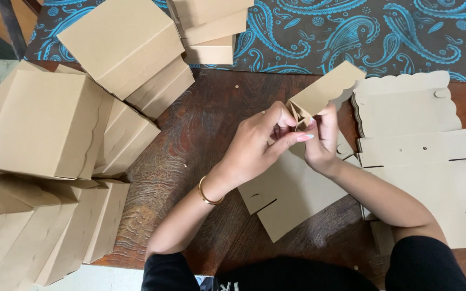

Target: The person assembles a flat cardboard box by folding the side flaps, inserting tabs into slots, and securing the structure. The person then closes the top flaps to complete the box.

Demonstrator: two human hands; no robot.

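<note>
Pinching the folded corner of the flat cardboard box blank, our left hand and right hand meet above the table, fingertips pressed on the card. We see its raised scalloped flap slanting toward the far-right edge, equally near both hands.

Even, soft indoor light, moderately bright, no hard glare. The hands, left hand and right hand, meet on the cardboard blank, all sharp, no motion blur. Faint soft shadow just under the grip on the wooden table. Folded boxes far left of the grip look paler, slightly washed toward the bottom-left corner. Flat stack right of the grip evenly lit. Patterned cloth beyond the grip darker, still crisp. Mild wide-angle stretch at frame edges.
</note>
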